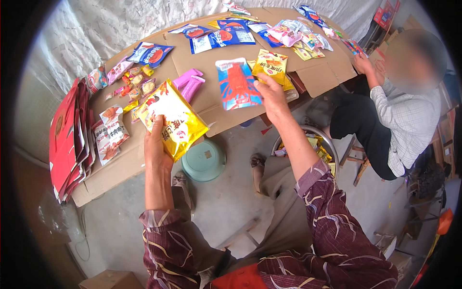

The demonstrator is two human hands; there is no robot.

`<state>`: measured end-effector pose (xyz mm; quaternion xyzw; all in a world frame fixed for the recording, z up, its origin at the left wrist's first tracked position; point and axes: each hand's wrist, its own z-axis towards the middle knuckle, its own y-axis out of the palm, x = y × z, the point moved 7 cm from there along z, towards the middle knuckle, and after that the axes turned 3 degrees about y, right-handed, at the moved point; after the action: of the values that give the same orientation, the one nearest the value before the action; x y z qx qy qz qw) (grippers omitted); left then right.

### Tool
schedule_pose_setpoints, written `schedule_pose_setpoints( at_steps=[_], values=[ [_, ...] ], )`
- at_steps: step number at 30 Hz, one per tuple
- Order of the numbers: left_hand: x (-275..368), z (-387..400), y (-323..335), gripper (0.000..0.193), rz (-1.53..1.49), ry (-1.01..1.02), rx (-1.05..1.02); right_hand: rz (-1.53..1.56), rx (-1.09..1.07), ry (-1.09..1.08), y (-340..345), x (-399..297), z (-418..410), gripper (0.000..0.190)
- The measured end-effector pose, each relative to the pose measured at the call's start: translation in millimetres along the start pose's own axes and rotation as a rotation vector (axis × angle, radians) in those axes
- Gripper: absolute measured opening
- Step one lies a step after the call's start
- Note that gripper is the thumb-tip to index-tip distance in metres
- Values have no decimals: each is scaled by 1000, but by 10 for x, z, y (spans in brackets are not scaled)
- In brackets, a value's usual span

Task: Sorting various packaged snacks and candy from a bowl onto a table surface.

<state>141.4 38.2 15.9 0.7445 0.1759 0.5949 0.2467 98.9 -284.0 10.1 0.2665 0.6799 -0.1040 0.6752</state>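
Observation:
My left hand [158,148] grips a yellow and white snack packet [175,121] by its lower left side, above the front edge of the cardboard-covered table [126,169]. My right hand [270,95] reaches over the table, its fingers at a small yellow snack packet [271,65]; whether they grip it cannot be told. Just left of those fingers is a blue and red snack packet [238,85], touching or very near the thumb. Two pink wrapped bars [189,83] lie between my hands. Small wrapped sweets [135,85] are heaped behind the left packet.
Red folded bags [68,141] stand at the left end, beside white and brown packets [110,133]. Blue packets [223,36] line the back. An upturned green tub [204,160] and a metal basin of packets [330,144] are below. At right another person [404,108] holds a packet.

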Motion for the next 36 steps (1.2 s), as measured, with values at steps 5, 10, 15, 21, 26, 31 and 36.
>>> schedule_pose_setpoints(
  at_steps=[5, 10, 15, 21, 26, 31, 36],
  values=[
    [22, -2, 0, 34, -60, -20, -17, -184, 92, -177, -203, -178, -144, 44],
    [29, -9, 13, 28, -24, 17, -5, -533, 139, -537, -141, -434, -332, 35],
    [-25, 10, 15, 29, -46, -3, -13, -551, 274, -671, -308, -575, -367, 34],
    [-31, 24, 9, 29, -70, 18, -50, 6, 424, -337, -803, -354, -241, 32],
    [-45, 34, 15, 31, -83, 2, -71, 87, 335, -326, -779, -300, -219, 27],
    [-58, 46, -20, 31, -58, -5, -43, 46, 144, -138, -475, -160, -254, 24],
    [-69, 48, -10, 31, -48, -26, -48, -169, 61, -146, -265, -170, -308, 19]
  ],
)
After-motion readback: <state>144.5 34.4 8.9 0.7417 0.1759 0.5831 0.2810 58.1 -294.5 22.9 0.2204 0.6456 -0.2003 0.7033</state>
